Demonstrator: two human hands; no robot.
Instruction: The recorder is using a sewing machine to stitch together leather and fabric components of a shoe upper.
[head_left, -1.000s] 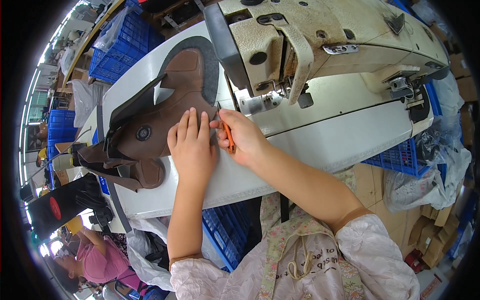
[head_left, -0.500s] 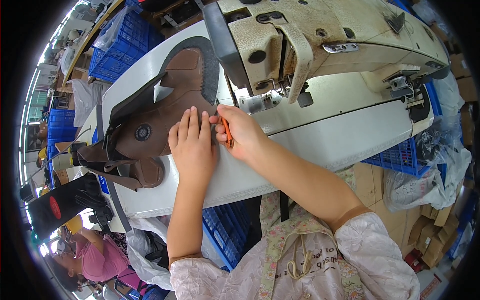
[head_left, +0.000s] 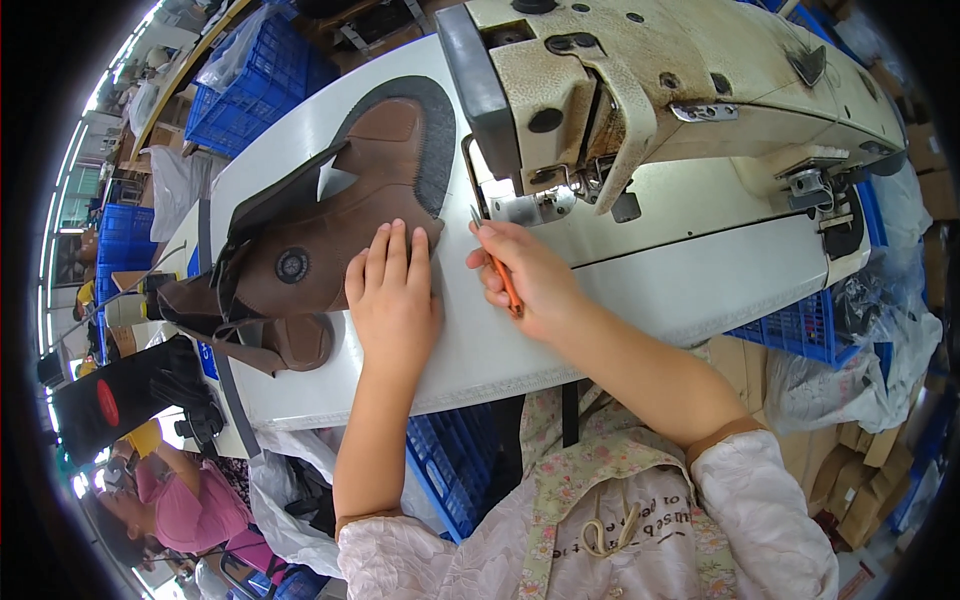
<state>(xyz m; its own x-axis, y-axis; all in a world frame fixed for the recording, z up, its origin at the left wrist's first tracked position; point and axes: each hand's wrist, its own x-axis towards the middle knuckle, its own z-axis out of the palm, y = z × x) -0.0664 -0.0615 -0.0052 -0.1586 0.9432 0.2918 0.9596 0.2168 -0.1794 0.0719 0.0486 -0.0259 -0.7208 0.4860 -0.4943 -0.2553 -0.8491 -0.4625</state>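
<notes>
A stitched brown leather piece (head_left: pixel 355 225) lies on the white machine table, with a round dark emblem (head_left: pixel 292 265) and a grey fuzzy border (head_left: pixel 435 150) along its curved far edge. Flat on its near edge rests my left hand (head_left: pixel 395 300), fingers stretched forward. Just to the right, my right hand (head_left: pixel 535 280) is closed around orange-handled thread snips (head_left: pixel 507 285). Their metal tips point away from me, apart from the leather. Dark straps and flaps (head_left: pixel 265 205) hang together at the piece's left side.
A worn cream sewing machine (head_left: pixel 600 110) stands at the far right, its needle area just beyond my right hand. Blue crates (head_left: pixel 245 90) sit behind the table, and another crate (head_left: pixel 455 470) is below its front edge. A person in pink (head_left: pixel 195 505) sits at lower left.
My right hand with the snips has moved right, away from the leather's edge and my left hand, and the snips' tips now show. My left hand stays on the leather.
</notes>
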